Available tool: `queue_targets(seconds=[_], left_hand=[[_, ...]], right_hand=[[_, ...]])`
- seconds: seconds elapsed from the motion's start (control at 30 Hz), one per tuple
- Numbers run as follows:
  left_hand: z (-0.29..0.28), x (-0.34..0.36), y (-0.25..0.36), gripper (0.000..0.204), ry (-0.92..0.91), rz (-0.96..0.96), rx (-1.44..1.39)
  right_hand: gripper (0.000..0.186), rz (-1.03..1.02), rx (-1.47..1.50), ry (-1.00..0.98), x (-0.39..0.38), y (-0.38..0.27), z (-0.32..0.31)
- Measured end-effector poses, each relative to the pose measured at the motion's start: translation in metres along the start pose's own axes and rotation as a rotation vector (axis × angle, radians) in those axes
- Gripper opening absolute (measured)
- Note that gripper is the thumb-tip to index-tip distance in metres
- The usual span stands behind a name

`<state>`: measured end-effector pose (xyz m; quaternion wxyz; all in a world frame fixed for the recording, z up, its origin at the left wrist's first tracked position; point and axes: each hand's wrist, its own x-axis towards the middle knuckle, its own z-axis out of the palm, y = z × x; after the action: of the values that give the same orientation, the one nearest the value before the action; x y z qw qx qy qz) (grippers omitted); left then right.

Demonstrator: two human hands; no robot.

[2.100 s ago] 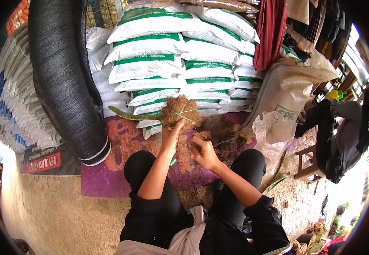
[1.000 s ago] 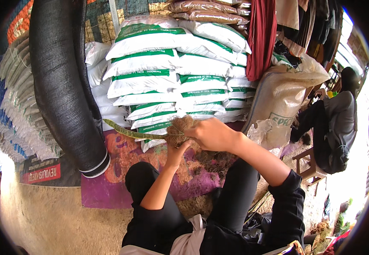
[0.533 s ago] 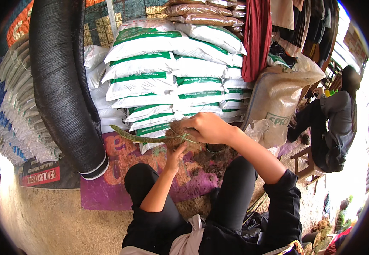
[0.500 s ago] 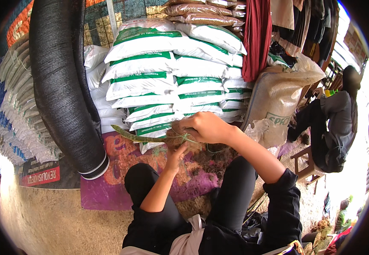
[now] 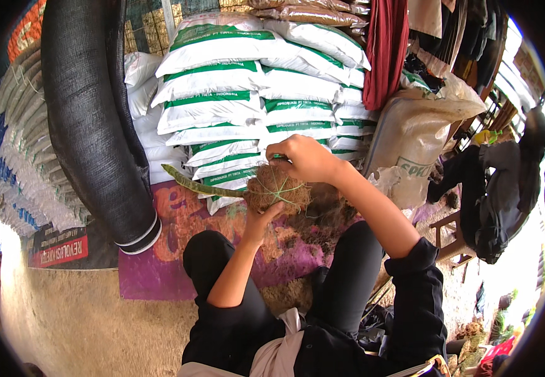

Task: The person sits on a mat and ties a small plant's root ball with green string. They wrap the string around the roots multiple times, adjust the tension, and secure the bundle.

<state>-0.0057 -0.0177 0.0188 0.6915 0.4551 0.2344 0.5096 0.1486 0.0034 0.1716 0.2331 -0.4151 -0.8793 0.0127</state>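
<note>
A round brown fibre ball (image 5: 261,191) is held up in front of the stacked sacks. Green string (image 5: 279,192) crosses its face in several strands that meet near the middle. A long, pointed green leaf (image 5: 202,186) sticks out from the ball toward the left. From below, my left hand (image 5: 260,221) supports the ball, thumb and fingers against its underside. My right hand (image 5: 307,158) is closed at the ball's top, its bent fingertips pinching where a strand of string runs up. The fingertips partly hide what lies between them.
White-and-green sacks (image 5: 216,113) are piled ahead. A black rolled mesh (image 5: 93,125) stands left, and a large tan sack (image 5: 404,138) right. Beneath lies a purple printed sheet (image 5: 153,276) with loose dark soil. Another person (image 5: 501,182) sits at far right.
The ball has turned so its string-crossed face shows more fully. My right hand has risen to the ball's top, and the leaf's tip has come up a little.
</note>
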Motion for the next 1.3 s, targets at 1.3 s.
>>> queue_targets(seconds=[1.3], left_hand=[[-0.034, 0.034, -0.022, 0.037, 0.286, -0.058, -0.182]], right_hand=[[0.007, 0.582, 1.017, 0.282, -0.083, -0.005, 0.169]])
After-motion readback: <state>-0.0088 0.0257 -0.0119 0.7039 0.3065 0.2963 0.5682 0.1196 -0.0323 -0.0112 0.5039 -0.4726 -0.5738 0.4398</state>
